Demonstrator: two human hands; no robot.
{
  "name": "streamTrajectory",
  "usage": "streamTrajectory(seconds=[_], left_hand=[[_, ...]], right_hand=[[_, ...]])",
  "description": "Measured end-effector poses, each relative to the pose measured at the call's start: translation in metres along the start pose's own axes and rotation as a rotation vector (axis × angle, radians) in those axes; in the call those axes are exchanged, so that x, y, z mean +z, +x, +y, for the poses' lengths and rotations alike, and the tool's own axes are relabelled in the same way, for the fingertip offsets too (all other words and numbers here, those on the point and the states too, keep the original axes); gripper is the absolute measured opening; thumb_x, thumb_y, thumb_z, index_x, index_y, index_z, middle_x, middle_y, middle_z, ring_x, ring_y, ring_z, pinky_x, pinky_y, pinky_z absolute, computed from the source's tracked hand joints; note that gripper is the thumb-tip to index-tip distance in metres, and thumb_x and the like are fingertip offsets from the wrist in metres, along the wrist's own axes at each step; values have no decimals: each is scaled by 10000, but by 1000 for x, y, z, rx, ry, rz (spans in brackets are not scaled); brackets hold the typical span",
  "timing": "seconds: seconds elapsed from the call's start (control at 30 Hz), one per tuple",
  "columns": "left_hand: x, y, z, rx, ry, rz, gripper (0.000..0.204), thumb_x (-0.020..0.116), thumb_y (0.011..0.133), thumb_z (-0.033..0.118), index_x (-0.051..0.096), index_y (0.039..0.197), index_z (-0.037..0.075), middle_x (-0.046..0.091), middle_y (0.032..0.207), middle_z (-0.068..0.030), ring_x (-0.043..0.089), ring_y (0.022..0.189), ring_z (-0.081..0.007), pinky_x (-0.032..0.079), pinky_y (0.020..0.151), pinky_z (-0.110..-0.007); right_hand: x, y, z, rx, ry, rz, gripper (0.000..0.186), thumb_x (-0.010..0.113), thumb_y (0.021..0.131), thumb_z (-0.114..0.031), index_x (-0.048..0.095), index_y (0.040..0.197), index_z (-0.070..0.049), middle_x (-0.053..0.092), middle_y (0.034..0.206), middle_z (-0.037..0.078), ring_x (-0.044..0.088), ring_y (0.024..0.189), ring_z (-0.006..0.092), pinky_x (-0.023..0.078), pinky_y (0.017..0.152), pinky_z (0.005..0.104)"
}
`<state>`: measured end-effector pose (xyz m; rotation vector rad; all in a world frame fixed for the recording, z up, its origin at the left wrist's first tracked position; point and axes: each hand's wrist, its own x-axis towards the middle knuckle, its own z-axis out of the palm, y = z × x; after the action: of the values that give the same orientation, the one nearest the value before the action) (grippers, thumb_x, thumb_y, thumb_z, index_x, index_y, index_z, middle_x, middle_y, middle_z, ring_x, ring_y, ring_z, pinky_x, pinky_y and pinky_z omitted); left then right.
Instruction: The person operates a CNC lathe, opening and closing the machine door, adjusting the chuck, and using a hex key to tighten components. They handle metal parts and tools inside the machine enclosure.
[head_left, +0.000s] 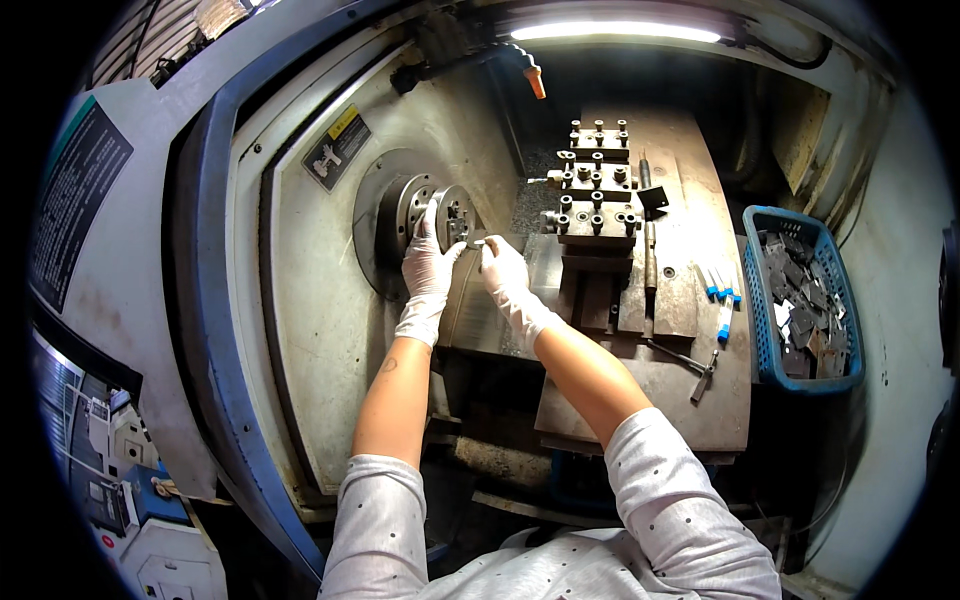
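Both my hands wear thin white gloves inside a lathe. My left hand (427, 268) is laid on the round metal chuck (453, 207), its fingers up along the rim and its thumb near the front face. Just right of the chuck, my right hand (507, 270) is closed in a pinch. A small shiny metal piece (479, 242) shows at its fingertips, close to the lower edge of the chuck's face. Its exact shape is too small to make out. Behind the chuck lies a wider round flange (368, 235) in the pale machine wall.
Tool holder blocks (597, 222) with upright bolts stand right of my hands. On the metal slide lie a T-handled key (705, 376) and blue-capped tubes (724, 318). A blue basket (805, 384) of metal plates sits far right. An orange-tipped nozzle (537, 83) hangs above.
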<state>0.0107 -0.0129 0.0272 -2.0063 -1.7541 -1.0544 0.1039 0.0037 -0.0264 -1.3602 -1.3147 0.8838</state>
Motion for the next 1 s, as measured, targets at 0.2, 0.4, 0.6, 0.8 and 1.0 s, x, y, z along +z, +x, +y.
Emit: streamTrajectory(seconds=[0.2,0.4,0.6,0.8,1.0], left_hand=[[-3,1,11,-131,28,-63,705,632,562,223,232,1142,188,420,1059,-70,466,875,-262,404,678,-331],[-3,2,16,-151,40,-43,703,635,558,212,234,1136,195,421,1054,-62,473,862,-258,409,664,-333],[-1,1,11,-147,57,-11,695,637,555,197,243,1128,201,427,1049,-55,487,831,-259,415,630,-346],[1,1,15,-192,32,-42,690,638,555,198,250,1126,193,428,1049,-57,478,853,-253,413,645,-337],[-3,1,7,-102,-13,-57,700,638,557,175,244,1135,167,399,1080,-59,429,939,-235,393,725,-305]], right_hand=[[0,0,-2,-35,25,22,170,443,728,-199,498,813,-62,532,749,131,515,702,268,399,603,306],[10,5,-7,-95,108,82,139,443,732,-166,492,792,-51,527,709,136,510,667,276,398,588,306],[13,3,-2,-200,75,72,130,451,727,-142,479,817,-53,521,744,133,500,697,282,395,611,313],[6,4,3,-376,-12,110,111,430,733,-150,466,830,-110,493,778,105,486,721,283,396,623,330],[1,5,6,-508,-5,38,116,418,733,-134,458,842,-132,483,827,80,486,725,281,396,622,336]])
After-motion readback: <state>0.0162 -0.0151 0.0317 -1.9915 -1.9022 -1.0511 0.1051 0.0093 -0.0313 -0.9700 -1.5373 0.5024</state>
